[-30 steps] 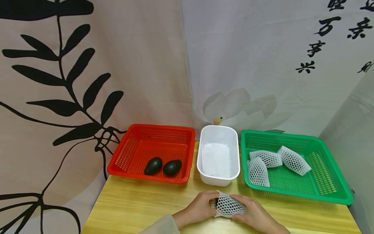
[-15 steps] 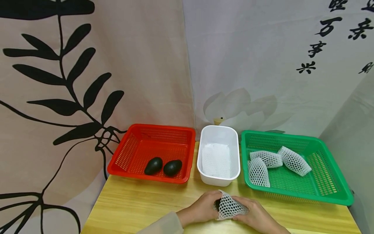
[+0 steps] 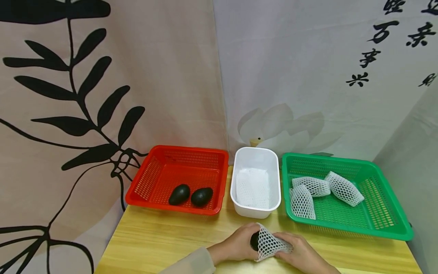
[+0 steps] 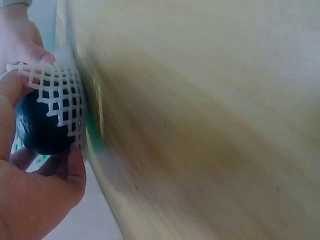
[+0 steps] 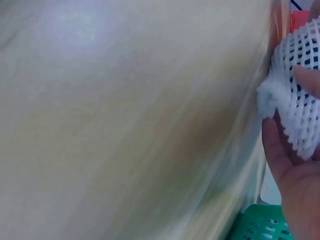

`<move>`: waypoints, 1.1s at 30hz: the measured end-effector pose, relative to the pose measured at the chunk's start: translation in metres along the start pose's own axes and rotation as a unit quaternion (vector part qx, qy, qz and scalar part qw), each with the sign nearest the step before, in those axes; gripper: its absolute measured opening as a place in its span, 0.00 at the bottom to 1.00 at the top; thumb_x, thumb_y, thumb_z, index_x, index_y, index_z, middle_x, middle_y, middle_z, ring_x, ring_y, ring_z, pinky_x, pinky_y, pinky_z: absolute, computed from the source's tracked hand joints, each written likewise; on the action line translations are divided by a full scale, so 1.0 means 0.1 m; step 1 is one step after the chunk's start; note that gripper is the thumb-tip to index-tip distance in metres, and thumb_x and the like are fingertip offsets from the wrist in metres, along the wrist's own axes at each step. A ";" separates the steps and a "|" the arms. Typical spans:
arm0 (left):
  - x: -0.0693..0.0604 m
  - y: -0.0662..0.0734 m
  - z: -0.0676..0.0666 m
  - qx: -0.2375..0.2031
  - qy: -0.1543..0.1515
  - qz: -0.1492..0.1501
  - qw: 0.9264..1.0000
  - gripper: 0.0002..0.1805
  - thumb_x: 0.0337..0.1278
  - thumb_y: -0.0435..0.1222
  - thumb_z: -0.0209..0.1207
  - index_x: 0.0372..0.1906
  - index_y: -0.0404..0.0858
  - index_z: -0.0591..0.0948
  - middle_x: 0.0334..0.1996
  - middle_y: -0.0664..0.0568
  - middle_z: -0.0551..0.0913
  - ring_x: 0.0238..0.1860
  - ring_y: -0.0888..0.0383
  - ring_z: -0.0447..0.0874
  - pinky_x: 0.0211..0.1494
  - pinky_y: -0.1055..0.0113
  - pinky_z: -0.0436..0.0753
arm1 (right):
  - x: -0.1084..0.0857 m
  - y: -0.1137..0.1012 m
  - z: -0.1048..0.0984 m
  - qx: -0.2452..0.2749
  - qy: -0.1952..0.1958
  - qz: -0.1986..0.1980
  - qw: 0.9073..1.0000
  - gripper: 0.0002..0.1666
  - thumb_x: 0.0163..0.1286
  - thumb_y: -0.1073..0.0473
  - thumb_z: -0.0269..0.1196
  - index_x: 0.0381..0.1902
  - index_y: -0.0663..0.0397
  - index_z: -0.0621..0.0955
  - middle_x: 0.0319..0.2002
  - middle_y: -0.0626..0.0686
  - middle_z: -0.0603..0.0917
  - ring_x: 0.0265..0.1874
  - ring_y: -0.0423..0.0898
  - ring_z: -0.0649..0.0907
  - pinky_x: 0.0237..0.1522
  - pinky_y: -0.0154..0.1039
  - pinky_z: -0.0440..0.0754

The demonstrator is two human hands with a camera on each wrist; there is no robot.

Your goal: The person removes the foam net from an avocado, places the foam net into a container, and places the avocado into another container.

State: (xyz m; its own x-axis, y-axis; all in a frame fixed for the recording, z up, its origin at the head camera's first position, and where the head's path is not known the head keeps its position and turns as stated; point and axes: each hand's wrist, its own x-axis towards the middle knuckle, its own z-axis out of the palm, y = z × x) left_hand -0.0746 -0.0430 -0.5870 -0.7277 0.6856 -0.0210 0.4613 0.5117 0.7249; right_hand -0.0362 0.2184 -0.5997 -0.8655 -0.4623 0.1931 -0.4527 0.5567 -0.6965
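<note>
White net (image 3: 268, 244) partway over avocado (image 4: 37, 125), left hand (image 3: 239, 243) clamped on both, right hand (image 3: 298, 250) gripping net

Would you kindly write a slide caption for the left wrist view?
The left hand grips a dark avocado partly inside a white net that the right hand holds.

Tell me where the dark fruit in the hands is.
In the head view, the dark fruit is near the bottom, right of centre, in the left hand, partly inside the white foam net, with the white tub beyond it.
</note>
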 end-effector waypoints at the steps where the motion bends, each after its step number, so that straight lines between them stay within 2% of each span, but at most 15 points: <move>1: -0.01 0.00 -0.01 -0.004 -0.001 -0.005 1.000 0.39 0.38 0.34 0.80 0.62 0.38 0.79 0.58 0.57 0.79 0.56 0.68 0.75 0.63 0.71 0.76 | 0.00 0.00 0.00 -0.005 0.004 -0.003 1.000 0.27 0.62 0.54 0.79 0.58 0.50 0.86 0.51 0.46 0.89 0.49 0.40 0.86 0.50 0.37 0.85; 4: -0.02 -0.01 -0.02 -0.020 -0.001 -0.015 1.000 0.40 0.38 0.33 0.80 0.64 0.38 0.78 0.59 0.57 0.78 0.56 0.68 0.74 0.62 0.71 0.76 | 0.00 0.01 0.01 -0.010 0.013 -0.007 1.000 0.24 0.61 0.58 0.78 0.56 0.50 0.87 0.50 0.45 0.89 0.49 0.40 0.86 0.50 0.38 0.85; 11: -0.04 -0.04 -0.03 -0.048 0.008 -0.026 0.998 0.40 0.38 0.33 0.79 0.63 0.39 0.78 0.54 0.60 0.77 0.51 0.70 0.74 0.57 0.74 0.76 | 0.02 0.03 -0.02 0.015 0.022 -0.013 1.000 0.18 0.63 0.65 0.76 0.51 0.52 0.88 0.46 0.46 0.90 0.46 0.38 0.86 0.44 0.35 0.86; 18: -0.09 -0.11 -0.04 -0.068 0.012 -0.049 0.996 0.42 0.42 0.37 0.80 0.67 0.38 0.77 0.59 0.60 0.77 0.56 0.68 0.74 0.63 0.70 0.76 | 0.02 0.03 -0.04 0.004 0.035 -0.002 0.999 0.15 0.61 0.68 0.75 0.46 0.51 0.89 0.43 0.46 0.90 0.43 0.35 0.85 0.41 0.35 0.85; 25: -0.18 -0.12 -0.13 -0.076 0.030 -0.040 0.996 0.38 0.45 0.40 0.80 0.65 0.43 0.79 0.56 0.61 0.78 0.56 0.67 0.76 0.63 0.68 0.77 | 0.00 0.04 -0.08 -0.019 0.047 0.010 0.999 0.14 0.61 0.67 0.75 0.43 0.48 0.89 0.42 0.44 0.90 0.41 0.37 0.86 0.40 0.35 0.86; 28: -0.21 -0.13 -0.16 -0.081 0.039 -0.040 0.995 0.36 0.45 0.39 0.80 0.63 0.45 0.80 0.55 0.62 0.78 0.55 0.67 0.76 0.62 0.68 0.78 | -0.01 0.04 -0.09 -0.022 0.066 -0.001 0.998 0.16 0.59 0.69 0.76 0.43 0.47 0.89 0.41 0.45 0.90 0.41 0.37 0.86 0.40 0.33 0.85; 33: -0.24 -0.14 -0.23 -0.098 0.054 -0.046 0.993 0.35 0.45 0.38 0.80 0.62 0.47 0.80 0.54 0.63 0.78 0.55 0.67 0.77 0.63 0.67 0.78 | -0.02 0.04 -0.09 -0.026 0.116 -0.008 0.993 0.21 0.54 0.72 0.77 0.42 0.45 0.89 0.41 0.41 0.89 0.40 0.35 0.85 0.44 0.22 0.79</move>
State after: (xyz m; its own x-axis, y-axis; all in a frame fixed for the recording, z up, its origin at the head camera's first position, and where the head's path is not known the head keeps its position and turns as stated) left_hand -0.0749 -0.0782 -0.5809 -0.8173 0.5756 -0.0266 0.2910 0.4522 0.8431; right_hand -0.0378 0.2280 -0.5965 -0.8814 -0.3025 0.3627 -0.4721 0.5881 -0.6567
